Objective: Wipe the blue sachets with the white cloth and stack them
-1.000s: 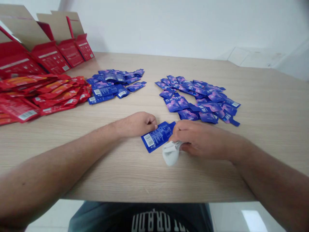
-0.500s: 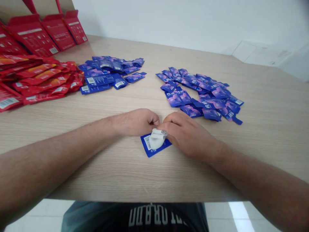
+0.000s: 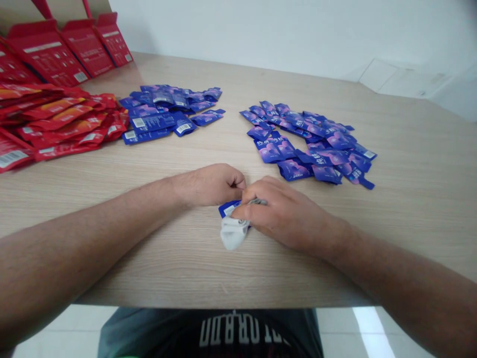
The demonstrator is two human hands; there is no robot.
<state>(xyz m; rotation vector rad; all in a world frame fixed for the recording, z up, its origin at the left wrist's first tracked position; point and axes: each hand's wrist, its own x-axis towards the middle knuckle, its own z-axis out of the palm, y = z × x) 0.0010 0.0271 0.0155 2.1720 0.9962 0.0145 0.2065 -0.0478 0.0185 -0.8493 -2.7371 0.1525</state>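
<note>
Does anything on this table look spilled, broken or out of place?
Nothing looks spilled or broken. The untidiest spot is the heap of blue packets on the right, lying at mixed angles, with one narrow end jutting out. The lone blue packet by the white cloth-like item is mostly hidden, so I can't judge it.

Both hands [image 3: 210, 185] at a blue pouch [image 3: 231, 204], apparently white cloth [image 3: 233, 235] in right hand [image 3: 288, 214]

Soft, even light leaves faint shadows on the table [image 3: 179, 278], glare streaks the floor [image 3: 372, 330], and fine detail blurs.
</note>
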